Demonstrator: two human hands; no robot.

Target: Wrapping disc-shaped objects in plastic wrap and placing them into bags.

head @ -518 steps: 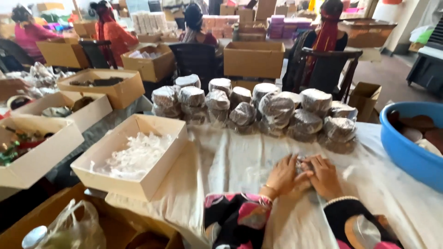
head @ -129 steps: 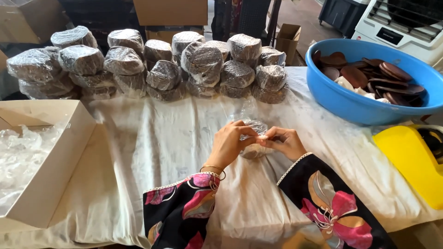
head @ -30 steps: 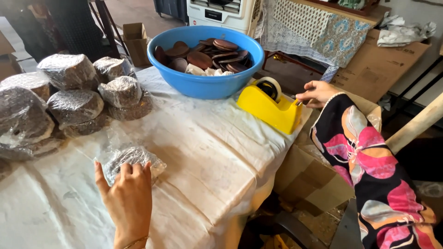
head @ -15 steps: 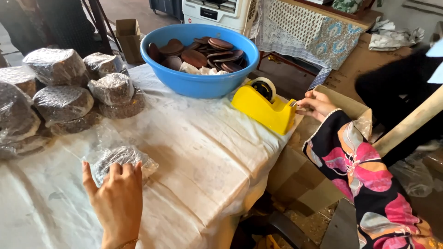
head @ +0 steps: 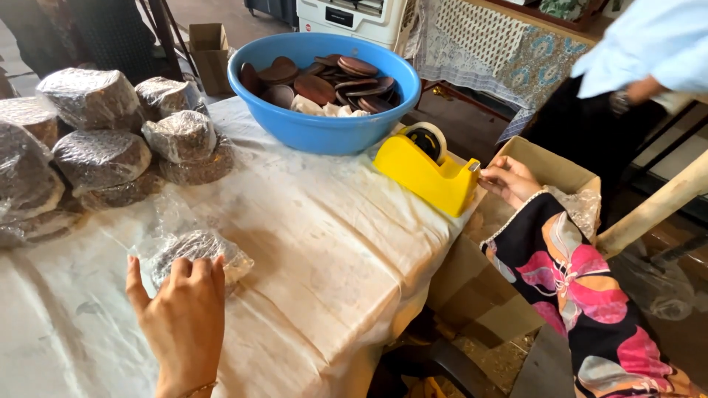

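My left hand [head: 181, 317] lies flat on a plastic-wrapped bundle of dark discs [head: 198, 252] on the white cloth-covered table [head: 332, 243], pressing it down with the fingers spread over it. My right hand [head: 510, 179] is at the cutter end of a yellow tape dispenser [head: 428, 172] near the table's right edge, its fingertips pinched at the tape end. The tape itself is too thin to make out.
A blue basin [head: 324, 131] of brown discs stands behind the dispenser. Several wrapped bundles [head: 103, 158] are piled at the left. An open cardboard box [head: 546, 169] sits beside the table under my right arm. A person in a light shirt [head: 649, 44] stands at the upper right.
My right hand has stayed at the dispenser's cutter and dropped slightly. My left hand keeps pressing the bundle. A person in a light shirt has come into view at the upper right.
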